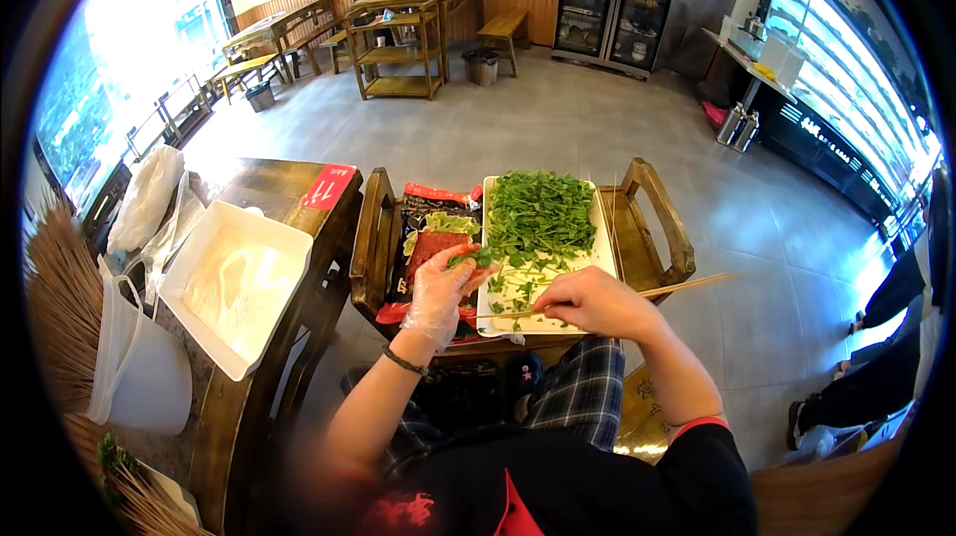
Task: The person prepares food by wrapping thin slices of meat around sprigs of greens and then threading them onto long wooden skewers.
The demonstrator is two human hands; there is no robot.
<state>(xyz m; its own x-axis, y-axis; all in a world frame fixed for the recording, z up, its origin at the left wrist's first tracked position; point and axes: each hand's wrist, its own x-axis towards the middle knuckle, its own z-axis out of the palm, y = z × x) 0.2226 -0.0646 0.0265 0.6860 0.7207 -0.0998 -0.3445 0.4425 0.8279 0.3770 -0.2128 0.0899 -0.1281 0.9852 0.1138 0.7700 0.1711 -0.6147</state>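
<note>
Skewer (637, 293) in right hand (596, 303); red packet (430, 249) (gloved left hand (443, 292) above).

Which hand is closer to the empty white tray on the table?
Left. The gloved left hand is just right of the white tray; the right hand, holding a skewer, is farther right.

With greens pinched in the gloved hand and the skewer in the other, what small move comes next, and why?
Probably push the bamboo skewer tip into the greens: the left hand pinches them ready, and the right hand points the skewer at them.
</note>
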